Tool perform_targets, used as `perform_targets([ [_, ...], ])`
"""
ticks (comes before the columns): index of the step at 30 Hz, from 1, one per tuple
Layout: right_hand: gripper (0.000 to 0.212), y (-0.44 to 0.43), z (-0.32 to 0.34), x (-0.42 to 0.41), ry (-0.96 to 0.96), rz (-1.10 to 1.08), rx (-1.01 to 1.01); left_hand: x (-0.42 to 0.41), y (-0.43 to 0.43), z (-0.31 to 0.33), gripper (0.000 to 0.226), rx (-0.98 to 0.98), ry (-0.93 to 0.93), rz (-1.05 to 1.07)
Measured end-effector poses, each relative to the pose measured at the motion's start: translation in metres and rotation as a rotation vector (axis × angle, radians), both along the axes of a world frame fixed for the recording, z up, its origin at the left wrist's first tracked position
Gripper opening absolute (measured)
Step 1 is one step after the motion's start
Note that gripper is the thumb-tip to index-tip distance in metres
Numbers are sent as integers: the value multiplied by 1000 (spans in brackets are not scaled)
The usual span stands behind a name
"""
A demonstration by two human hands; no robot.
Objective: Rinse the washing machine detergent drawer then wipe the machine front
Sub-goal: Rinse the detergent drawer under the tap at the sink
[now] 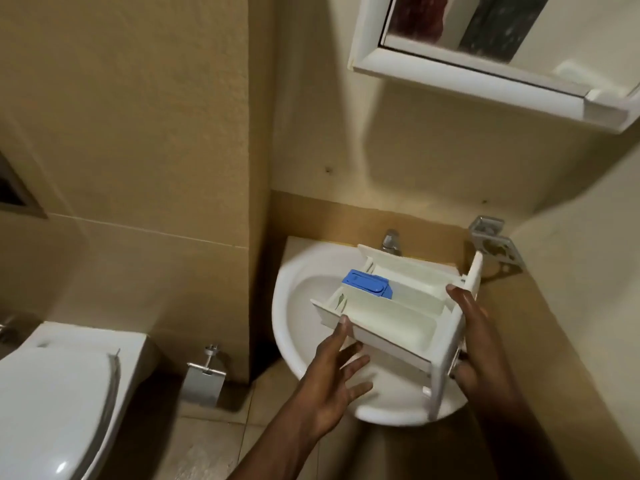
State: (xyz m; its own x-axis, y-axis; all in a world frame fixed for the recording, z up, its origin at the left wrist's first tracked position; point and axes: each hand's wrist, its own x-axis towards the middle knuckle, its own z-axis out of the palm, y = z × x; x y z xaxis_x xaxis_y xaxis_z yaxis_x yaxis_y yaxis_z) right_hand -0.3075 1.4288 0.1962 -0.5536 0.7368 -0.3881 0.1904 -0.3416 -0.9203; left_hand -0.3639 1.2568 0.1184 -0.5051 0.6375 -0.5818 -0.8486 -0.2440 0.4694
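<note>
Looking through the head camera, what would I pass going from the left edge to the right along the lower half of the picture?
Toilet → metal holder → left hand → detergent drawer → right hand. The sink spans under the hands and drawer, so it is left out.

Head camera, facing down, close above sink [297,269].

Two hands are showing, the left hand [332,375] and the right hand [476,336]. One drawer [391,308] is showing, carrying one blue insert [367,284]. One sink [287,306], one tap [391,241], one toilet [52,393], one mirror [485,46], one paper holder [204,375] and one metal bracket [495,244] are appearing too.
</note>
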Motion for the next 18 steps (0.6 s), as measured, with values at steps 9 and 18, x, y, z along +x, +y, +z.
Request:
perform_targets([
  [9,100,-47,-12,-1,58,-240,-181,68,-14,43,79,-180,652,27],
  [18,105,-67,-22,41,145,-96,-217,119,-5,34,38,-554,963,437],
])
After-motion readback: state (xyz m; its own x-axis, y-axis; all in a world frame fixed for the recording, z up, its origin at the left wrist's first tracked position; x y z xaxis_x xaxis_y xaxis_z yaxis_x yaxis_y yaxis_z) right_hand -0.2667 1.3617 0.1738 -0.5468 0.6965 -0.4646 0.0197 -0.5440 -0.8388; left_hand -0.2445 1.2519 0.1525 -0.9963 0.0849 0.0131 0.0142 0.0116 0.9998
